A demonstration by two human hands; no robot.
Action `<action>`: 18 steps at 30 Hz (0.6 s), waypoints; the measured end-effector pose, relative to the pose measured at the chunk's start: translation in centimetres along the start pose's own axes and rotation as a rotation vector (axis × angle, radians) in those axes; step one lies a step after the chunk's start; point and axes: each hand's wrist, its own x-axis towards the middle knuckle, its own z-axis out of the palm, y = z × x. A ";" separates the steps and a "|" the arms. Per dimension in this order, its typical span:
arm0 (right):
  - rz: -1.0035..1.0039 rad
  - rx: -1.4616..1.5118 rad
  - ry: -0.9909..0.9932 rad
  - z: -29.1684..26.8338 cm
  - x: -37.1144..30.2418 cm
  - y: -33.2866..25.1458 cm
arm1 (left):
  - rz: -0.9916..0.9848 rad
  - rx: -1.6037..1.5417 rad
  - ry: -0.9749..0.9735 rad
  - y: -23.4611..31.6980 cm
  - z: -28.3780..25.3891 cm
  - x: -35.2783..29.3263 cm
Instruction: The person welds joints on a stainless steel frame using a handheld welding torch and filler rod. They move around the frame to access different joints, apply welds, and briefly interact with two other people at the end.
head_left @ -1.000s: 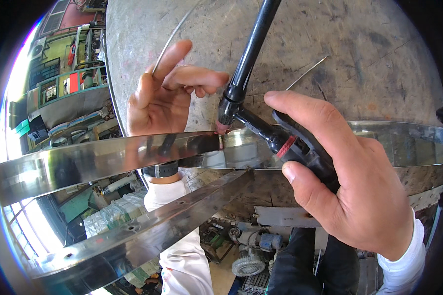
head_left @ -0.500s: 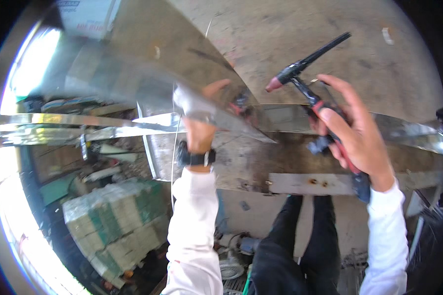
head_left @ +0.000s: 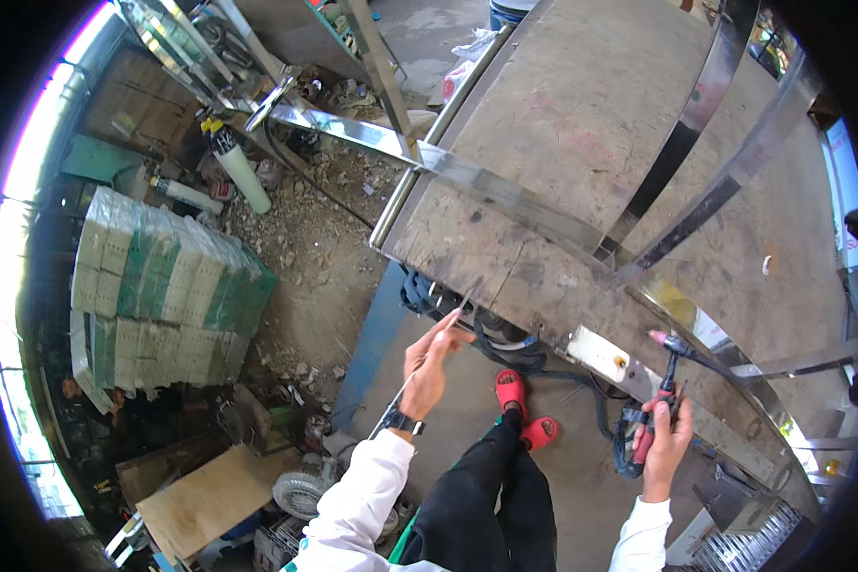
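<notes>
Red-and-black TIG torch (head_left: pixel 675 346), at four o'clock, is gripped by its handle (head_left: pixel 665 389) in the right hand (head_left: pixel 668 434), apparently for clearance from the nozzle (head_left: pixel 656 336). The left hand (head_left: pixel 429 375), at six o'clock, holds a thin filler rod (head_left: pixel 406 388); the bench (head_left: pixel 567 105) supports a stainless-steel strip (head_left: pixel 517 203) at two o'clock.

Arms apart, you reached ahead with both sleeved forearms (head_left: pixel 357 491). Your left hand (head_left: pixel 429 370) stood higher in the view, its banded wrist (head_left: pixel 405 421) in line with the forearm, fingers (head_left: pixel 445 329) pointing forward and partly bent in a light pinch. Well apart from it, your right hand (head_left: pixel 665 437) was curled in a firm clasp. Below, your legs (head_left: pixel 500 486) slanted side by side, left foot (head_left: pixel 511 393) ahead of the right (head_left: pixel 541 432).
</notes>
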 end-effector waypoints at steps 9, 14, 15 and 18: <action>0.068 -0.076 -0.099 -1.1 -10.3 -1.0 | -0.205 0.060 0.239 -0.4 -7.8 -17.3; -0.022 -0.107 -0.032 4.3 -13.3 -7.7 | 0.060 -0.086 0.560 8.2 -14.4 -14.2; -0.065 -0.158 -0.009 5.4 -13.9 -9.3 | 0.190 -0.191 0.435 11.5 -15.8 -12.7; -0.317 -0.089 0.115 9.5 -15.0 -14.4 | 0.452 -0.859 0.151 27.8 -19.0 -9.8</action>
